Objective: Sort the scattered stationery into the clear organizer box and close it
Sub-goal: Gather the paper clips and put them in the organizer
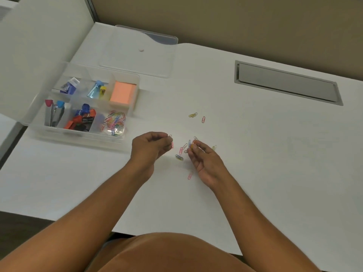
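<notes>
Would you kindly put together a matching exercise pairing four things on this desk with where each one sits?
Things:
1. orange sticky notes
2. clear lid
3. yellow paper clip
4. grey cable hatch

Places:
A. flat on the desk behind the organizer box
B. loose on the desk beyond both hands
C. organizer's back right compartment
D. recessed at the desk's far right

Pairs: 1-C, 2-A, 3-B, 4-D

On the bench (255, 154), the organizer box (82, 132) sits at ten o'clock from the loose paper clips (181, 152); its lid (137, 54) lies behind it.
</notes>
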Demonstrator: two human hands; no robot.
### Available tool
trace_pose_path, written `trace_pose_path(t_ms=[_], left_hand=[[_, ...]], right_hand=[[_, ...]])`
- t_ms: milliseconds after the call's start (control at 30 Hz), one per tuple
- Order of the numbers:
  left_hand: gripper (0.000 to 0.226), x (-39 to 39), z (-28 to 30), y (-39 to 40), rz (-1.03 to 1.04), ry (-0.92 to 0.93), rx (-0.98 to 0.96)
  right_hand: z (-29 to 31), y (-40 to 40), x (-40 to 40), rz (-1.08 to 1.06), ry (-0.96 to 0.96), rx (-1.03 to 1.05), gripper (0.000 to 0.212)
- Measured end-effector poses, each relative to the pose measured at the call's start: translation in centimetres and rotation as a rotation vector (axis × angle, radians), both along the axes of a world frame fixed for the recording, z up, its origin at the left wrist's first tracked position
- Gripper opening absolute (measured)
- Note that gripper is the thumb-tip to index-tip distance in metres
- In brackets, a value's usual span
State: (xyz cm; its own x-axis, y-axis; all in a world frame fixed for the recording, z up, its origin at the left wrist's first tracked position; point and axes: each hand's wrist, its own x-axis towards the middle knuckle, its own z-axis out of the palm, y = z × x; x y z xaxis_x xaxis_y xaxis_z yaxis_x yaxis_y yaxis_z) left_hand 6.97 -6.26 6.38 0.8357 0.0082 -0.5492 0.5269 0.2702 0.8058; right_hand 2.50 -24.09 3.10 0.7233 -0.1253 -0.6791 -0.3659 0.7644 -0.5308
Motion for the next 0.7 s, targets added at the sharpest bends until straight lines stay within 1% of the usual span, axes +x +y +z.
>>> trace_pose_path(t_ms=[67,133,167,233,333,367,433,500,533,567,633,700], left_hand=[[0.015,0.4,1.1,2.1,0.022,-0.024,-0.028],[0.014,1.2,2.2,4.8,0.04,-0.073,0.025],[0.014,1.8,2.5,6.3,0.052,-0.101,0.075],[0.013,3.3,2.8,9.4,0.074,-0.14,0.182],[0.012,5.7,2.4,13.4,0.057,-0.204,0.366],[0.012,6.5,2.0,14.3,0.026,-0.239,0.455],[0.013,8.0,1.4,15.6,-0.062,-0.323,0.642],[0.015,9.3,1.0,16.5,-0.189,-0.4,0.806],[0.018,9.7,1.0,16.8,-0.275,-0.427,0.877],[0.021,10.1,0.9,17.0,-0.367,-0.447,0.939],[0.025,10.5,0.7,17.5,-0.5,-0.471,1.028],[0.025,10.6,0.5,17.9,-0.525,-0.5,1.089]], right_hand=[[0.6,2.1,0.2,0.025,-0.011,0.076,0.019],[1.5,4.5,1.2,0.075,-0.031,0.089,0.019],[2.1,5.9,1.9,0.116,-0.051,0.064,0.019],[3.2,8.8,3.7,0.228,-0.104,-0.05,0.021],[4.7,13.2,7.0,0.398,-0.159,-0.341,0.021],[4.9,14.5,8.2,0.444,-0.176,-0.491,0.019],[5.1,16.9,10.3,0.541,-0.244,-0.869,0.015],[5.1,18.7,11.7,0.664,-0.315,-1.234,0.02],[5.1,19.3,12.2,0.731,-0.329,-1.364,0.023],[4.9,19.8,12.5,0.792,-0.328,-1.446,0.027],[4.7,20.3,12.5,0.868,-0.297,-1.504,0.034],[4.6,20.6,12.2,0.852,-0.273,-1.496,0.037]])
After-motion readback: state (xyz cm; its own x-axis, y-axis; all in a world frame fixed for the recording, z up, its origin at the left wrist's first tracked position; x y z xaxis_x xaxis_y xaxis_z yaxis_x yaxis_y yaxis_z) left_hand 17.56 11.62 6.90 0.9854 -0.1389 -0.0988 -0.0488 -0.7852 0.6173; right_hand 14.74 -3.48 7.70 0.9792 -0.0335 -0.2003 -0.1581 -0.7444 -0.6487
